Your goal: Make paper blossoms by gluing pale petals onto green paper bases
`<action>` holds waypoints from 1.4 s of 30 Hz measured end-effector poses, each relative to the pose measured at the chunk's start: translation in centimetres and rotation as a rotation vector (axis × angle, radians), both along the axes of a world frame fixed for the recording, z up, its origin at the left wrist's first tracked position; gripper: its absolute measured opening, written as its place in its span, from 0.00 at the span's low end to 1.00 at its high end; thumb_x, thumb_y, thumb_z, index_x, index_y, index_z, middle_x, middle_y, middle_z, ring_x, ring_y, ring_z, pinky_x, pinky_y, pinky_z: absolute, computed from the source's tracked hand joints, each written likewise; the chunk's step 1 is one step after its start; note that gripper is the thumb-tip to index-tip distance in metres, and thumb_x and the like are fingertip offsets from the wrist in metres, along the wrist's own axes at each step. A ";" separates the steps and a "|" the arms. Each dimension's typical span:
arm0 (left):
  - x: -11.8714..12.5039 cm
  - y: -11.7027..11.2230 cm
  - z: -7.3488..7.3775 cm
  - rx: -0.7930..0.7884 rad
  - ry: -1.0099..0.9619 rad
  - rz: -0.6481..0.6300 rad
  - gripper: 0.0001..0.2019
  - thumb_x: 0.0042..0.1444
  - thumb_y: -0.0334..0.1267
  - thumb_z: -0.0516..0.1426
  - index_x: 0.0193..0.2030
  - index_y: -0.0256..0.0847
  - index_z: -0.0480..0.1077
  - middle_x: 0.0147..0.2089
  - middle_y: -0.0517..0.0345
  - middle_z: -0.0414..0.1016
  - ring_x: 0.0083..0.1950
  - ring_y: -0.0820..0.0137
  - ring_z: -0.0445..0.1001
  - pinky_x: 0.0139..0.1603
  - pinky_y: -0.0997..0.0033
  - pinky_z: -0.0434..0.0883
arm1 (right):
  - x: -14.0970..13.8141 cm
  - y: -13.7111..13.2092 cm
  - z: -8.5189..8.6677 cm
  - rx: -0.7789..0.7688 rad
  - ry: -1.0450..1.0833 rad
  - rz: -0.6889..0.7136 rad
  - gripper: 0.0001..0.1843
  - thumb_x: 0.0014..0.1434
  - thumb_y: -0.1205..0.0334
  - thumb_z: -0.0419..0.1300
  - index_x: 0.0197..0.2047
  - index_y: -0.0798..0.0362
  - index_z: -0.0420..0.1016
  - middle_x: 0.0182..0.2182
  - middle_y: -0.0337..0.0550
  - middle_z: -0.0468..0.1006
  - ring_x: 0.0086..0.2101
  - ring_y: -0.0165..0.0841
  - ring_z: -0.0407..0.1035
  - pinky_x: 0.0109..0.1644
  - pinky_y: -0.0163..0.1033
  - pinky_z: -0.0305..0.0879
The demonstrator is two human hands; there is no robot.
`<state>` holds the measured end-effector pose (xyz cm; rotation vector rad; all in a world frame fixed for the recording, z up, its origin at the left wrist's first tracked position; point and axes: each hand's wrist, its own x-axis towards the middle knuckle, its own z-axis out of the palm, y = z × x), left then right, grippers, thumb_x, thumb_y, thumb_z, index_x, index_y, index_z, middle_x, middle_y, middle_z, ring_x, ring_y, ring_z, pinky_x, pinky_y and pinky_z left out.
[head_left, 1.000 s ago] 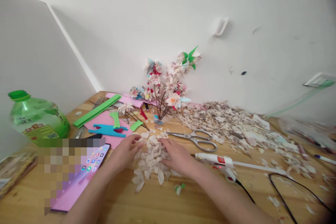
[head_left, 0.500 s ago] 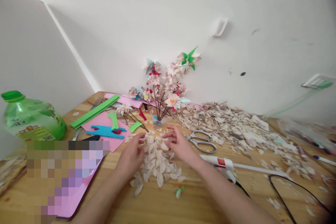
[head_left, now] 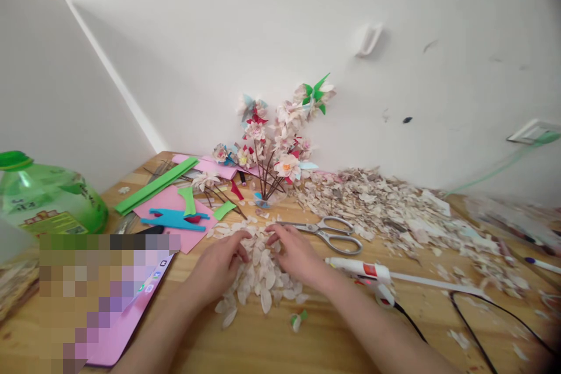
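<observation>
A loose pile of pale, papery petals (head_left: pixel 265 286) lies on the wooden table in front of me. At its left edge is my left hand (head_left: pixel 220 264), its bent fingers touching the petals, thumb and forefinger apart. My right hand (head_left: pixel 298 254) reaches into the pile's right side with curved, parted fingers. Neither hand visibly grips anything; some fingertips are hidden. Just beyond my right hand lie metal scissors (head_left: pixel 335 234). Behind the pile stands a bunch of handmade flowers (head_left: pixel 287 128) on thin brown stems. A small petal piece with green (head_left: pixel 298 319) lies nearer to me.
A white glue gun (head_left: pixel 370 270) with a black cord lies right of my hand. Dry scraps (head_left: pixel 372 204) are heaped against the wall. At left are a green-capped bottle (head_left: pixel 48 193), a tablet-like screen (head_left: pixel 127 310), pink paper (head_left: pixel 160 201) and a green strip (head_left: pixel 158 185).
Both hands have come nearer to me and lower onto the petals. My right hand has moved off the scissors, so more of their blades shows. The view has shifted slightly.
</observation>
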<state>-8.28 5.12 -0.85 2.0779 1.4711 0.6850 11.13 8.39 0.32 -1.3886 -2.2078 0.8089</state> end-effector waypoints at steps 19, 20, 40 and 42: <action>2.8 -0.9 0.3 -0.079 -0.749 0.183 0.15 0.51 0.36 0.54 0.47 0.41 0.61 0.40 0.54 0.71 0.43 0.67 0.71 0.45 0.66 0.67 | -0.6 -1.5 1.5 -0.615 0.628 -0.206 0.21 0.41 0.63 0.62 0.41 0.52 0.63 0.28 0.36 0.75 0.29 0.30 0.71 0.35 0.35 0.63; 3.0 -0.9 0.3 -0.121 -0.818 0.180 0.15 0.50 0.38 0.55 0.45 0.40 0.62 0.39 0.54 0.71 0.41 0.68 0.71 0.44 0.66 0.68 | -0.6 -1.6 1.5 -0.632 0.658 -0.218 0.22 0.40 0.63 0.63 0.40 0.52 0.63 0.27 0.36 0.75 0.29 0.30 0.71 0.34 0.35 0.63; 4.2 -0.9 -0.1 -0.395 -1.089 0.235 0.22 0.42 0.35 0.62 0.45 0.41 0.59 0.28 0.64 0.70 0.29 0.75 0.70 0.32 0.75 0.66 | -0.4 -3.3 0.6 -0.643 0.858 -0.310 0.25 0.40 0.63 0.66 0.41 0.51 0.60 0.27 0.35 0.75 0.30 0.31 0.71 0.38 0.39 0.64; 4.2 -1.0 0.0 -0.359 -1.048 0.242 0.22 0.43 0.35 0.61 0.45 0.42 0.57 0.28 0.66 0.69 0.27 0.77 0.68 0.28 0.78 0.64 | -0.3 -3.5 0.9 -0.543 0.800 -0.284 0.25 0.42 0.64 0.66 0.43 0.50 0.60 0.31 0.37 0.74 0.33 0.32 0.70 0.39 0.39 0.64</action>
